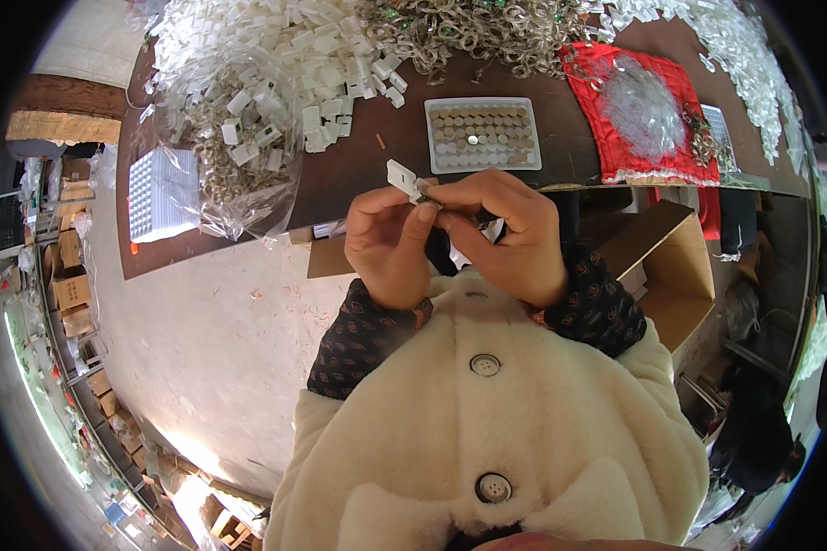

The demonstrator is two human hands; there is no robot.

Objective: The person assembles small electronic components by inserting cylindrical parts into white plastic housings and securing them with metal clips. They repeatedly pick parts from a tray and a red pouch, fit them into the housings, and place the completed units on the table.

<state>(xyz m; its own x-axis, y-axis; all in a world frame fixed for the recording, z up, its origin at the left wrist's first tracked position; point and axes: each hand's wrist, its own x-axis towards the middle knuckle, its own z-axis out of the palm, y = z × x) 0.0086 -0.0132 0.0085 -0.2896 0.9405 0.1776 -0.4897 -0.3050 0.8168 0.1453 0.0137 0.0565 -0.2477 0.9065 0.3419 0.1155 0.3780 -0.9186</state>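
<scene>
In front of my chest, at the table's near edge, my hands meet at the fingertips. My left hand (390, 243) is closed, with thumb and fingers pinching a small white plastic case (402, 177) that juts up and to the left. My right hand (510, 239) is closed too, its thumb and forefinger pinching a small metal piece (423, 195) at the lower end of the case. Fingers hide most of that metal piece. Just beyond my right hand lies a white tray (438, 163) holding rows of round tan and silvery discs.
White plastic cases (276, 46) and metal rings (487, 37) lie heaped at the back. Left stand a bag of cases and metal parts (248, 147) and stacked trays (163, 193). A red cloth (606, 142) carries clear plastic, right. Below the table sits an open cardboard box (680, 275).
</scene>
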